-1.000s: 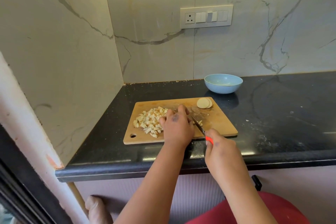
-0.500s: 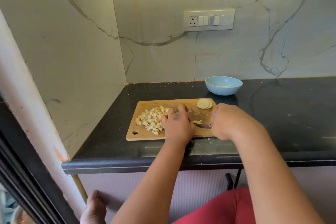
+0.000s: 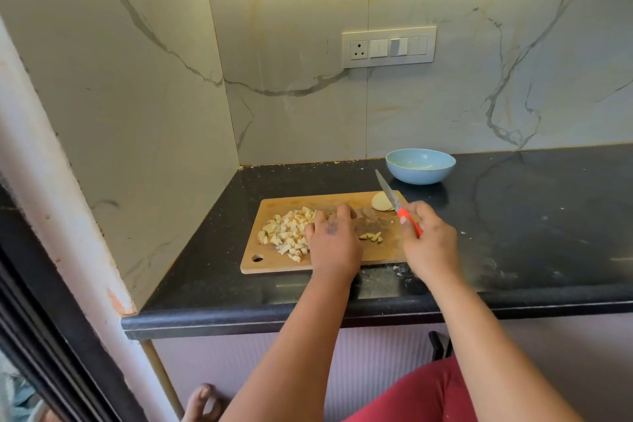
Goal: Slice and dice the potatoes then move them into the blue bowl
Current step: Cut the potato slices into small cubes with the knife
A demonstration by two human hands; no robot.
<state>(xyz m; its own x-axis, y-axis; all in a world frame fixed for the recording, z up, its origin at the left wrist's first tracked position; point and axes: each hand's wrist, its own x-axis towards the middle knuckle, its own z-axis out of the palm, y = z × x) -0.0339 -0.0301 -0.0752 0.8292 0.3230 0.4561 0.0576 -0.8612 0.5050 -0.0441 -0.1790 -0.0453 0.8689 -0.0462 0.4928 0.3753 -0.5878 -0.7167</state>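
Note:
A wooden cutting board (image 3: 383, 252) lies on the black counter. A pile of diced potato (image 3: 286, 233) covers its left half. My left hand (image 3: 334, 240) rests on the board beside that pile, fingers curved against it. A few cut pieces (image 3: 371, 236) lie just right of that hand. My right hand (image 3: 428, 243) grips a knife (image 3: 394, 200) by its red handle, blade raised and pointing away toward the bowl. Potato slices (image 3: 381, 202) sit at the board's far right corner, partly behind the blade. The blue bowl (image 3: 420, 166) stands beyond the board near the wall.
Marble walls close the counter at the back and left. A socket and switch panel (image 3: 388, 46) is on the back wall. The counter's front edge (image 3: 342, 315) runs below the board. Dark counter (image 3: 534, 216) stretches to the right, dusted with small white bits.
My right hand has lifted the knife off the board, the blade now pointing up and away. A few cut pieces lie exposed beside my left hand, which stays by the pile.

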